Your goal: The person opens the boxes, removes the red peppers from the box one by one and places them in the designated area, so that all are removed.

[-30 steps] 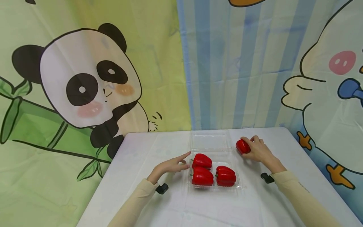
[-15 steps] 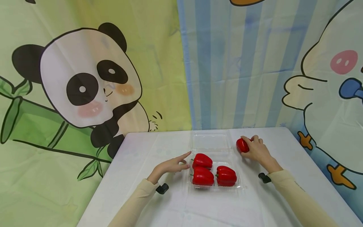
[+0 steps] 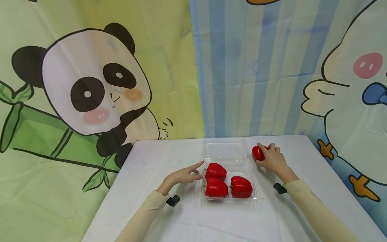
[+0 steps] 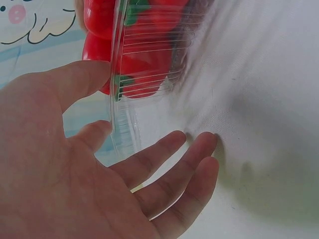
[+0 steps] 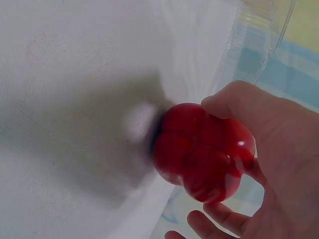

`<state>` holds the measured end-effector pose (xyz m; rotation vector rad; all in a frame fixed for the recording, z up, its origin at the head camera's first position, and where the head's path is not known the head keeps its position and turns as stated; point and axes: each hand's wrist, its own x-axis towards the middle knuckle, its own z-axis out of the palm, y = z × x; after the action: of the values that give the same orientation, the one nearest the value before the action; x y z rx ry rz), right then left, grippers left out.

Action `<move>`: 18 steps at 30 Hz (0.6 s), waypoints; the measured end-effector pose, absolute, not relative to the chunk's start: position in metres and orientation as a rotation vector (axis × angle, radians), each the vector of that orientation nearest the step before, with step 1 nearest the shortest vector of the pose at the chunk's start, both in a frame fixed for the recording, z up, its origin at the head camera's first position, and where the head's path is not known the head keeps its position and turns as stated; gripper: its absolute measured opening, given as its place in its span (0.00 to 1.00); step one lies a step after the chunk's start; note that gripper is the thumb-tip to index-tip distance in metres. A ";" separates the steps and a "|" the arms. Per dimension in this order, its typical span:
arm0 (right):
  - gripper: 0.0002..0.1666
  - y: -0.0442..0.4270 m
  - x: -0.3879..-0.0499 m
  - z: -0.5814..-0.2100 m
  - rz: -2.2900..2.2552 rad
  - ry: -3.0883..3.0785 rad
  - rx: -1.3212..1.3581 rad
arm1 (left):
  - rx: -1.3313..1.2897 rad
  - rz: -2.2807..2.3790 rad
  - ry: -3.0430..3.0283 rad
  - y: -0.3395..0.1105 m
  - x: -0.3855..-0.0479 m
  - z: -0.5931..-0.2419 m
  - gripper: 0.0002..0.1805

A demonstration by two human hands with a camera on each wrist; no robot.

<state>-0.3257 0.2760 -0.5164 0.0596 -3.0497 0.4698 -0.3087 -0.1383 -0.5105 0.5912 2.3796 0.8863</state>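
A hinged clear plastic box (image 3: 256,194) has three red bell peppers in it: one at the back left (image 3: 216,170), one at the front left (image 3: 216,187) and one at the front right (image 3: 241,187). At the box's left rim is my left hand (image 3: 184,176); in the left wrist view its thumb and index fingertip touch the rim, the other fingers spread. My right hand (image 3: 274,160) holds another red bell pepper (image 3: 258,153) between thumb and fingers, right of the box. The right wrist view shows this pepper's lobed end (image 5: 194,149); its stem is hidden.
Behind the peppers, the box's clear lid (image 3: 225,150) lies folded back on the white table (image 3: 169,154). A printed curtain (image 3: 172,84) with a panda hangs right behind the table's far edge.
My right forearm and wrist have shifted slightly left, while the pepper in my right hand stays in nearly the same spot. My left hand and the peppers in the box keep their places.
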 end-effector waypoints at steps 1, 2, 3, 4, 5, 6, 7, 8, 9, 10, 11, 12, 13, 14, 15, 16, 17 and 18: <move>0.54 0.276 -0.326 -0.516 0.469 -3.049 0.055 | 0.590 0.886 2.380 -0.138 -0.309 -0.510 0.42; 0.55 0.276 -0.326 -0.516 0.465 -3.049 0.052 | 0.589 0.884 2.381 -0.138 -0.309 -0.510 0.42; 0.55 0.276 -0.326 -0.517 0.461 -3.050 0.048 | 0.588 0.883 2.381 -0.138 -0.309 -0.510 0.42; 0.55 0.276 -0.326 -0.517 0.456 -3.049 0.045 | 0.587 0.881 2.382 -0.138 -0.309 -0.510 0.42; 0.56 0.275 -0.326 -0.517 0.452 -3.048 0.042 | 0.586 0.880 2.383 -0.138 -0.309 -0.510 0.42; 0.56 0.275 -0.326 -0.517 0.447 -3.045 0.041 | 0.587 0.878 2.383 -0.138 -0.308 -0.510 0.42; 0.56 0.275 -0.326 -0.517 0.445 -3.042 0.041 | 0.586 0.877 2.384 -0.138 -0.308 -0.510 0.42; 0.56 0.275 -0.326 -0.518 0.439 -3.040 0.040 | 0.586 0.876 2.384 -0.138 -0.308 -0.510 0.42; 0.56 0.274 -0.326 -0.518 0.435 -3.036 0.041 | 0.588 0.877 2.384 -0.138 -0.308 -0.510 0.42; 0.56 0.274 -0.326 -0.518 0.431 -3.033 0.041 | 0.589 0.876 2.385 -0.138 -0.308 -0.510 0.42; 0.55 0.274 -0.326 -0.518 0.429 -3.032 0.041 | 0.591 0.877 2.385 -0.138 -0.308 -0.510 0.41; 0.55 0.274 -0.326 -0.518 0.427 -3.034 0.038 | 0.592 0.877 2.385 -0.138 -0.308 -0.510 0.41; 0.55 0.274 -0.326 -0.518 0.426 -3.036 0.037 | 0.592 0.879 2.384 -0.138 -0.308 -0.510 0.41; 0.55 0.273 -0.325 -0.518 0.424 -3.039 0.037 | 0.593 0.879 2.384 -0.138 -0.308 -0.510 0.41; 0.55 0.273 -0.326 -0.518 0.422 -3.042 0.038 | 0.593 0.880 2.384 -0.138 -0.308 -0.510 0.41; 0.55 0.273 -0.326 -0.518 0.420 -3.045 0.039 | 0.592 0.881 2.383 -0.138 -0.308 -0.510 0.41; 0.55 0.274 -0.326 -0.518 0.419 -3.048 0.041 | 0.591 0.883 2.383 -0.138 -0.308 -0.510 0.41; 0.55 0.274 -0.326 -0.518 0.419 -3.050 0.044 | 0.589 0.885 2.382 -0.138 -0.308 -0.510 0.41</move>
<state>-0.3259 0.2738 -0.5176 0.0438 -3.0504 0.4187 -0.3082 -0.1379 -0.5099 0.5888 2.3822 0.8846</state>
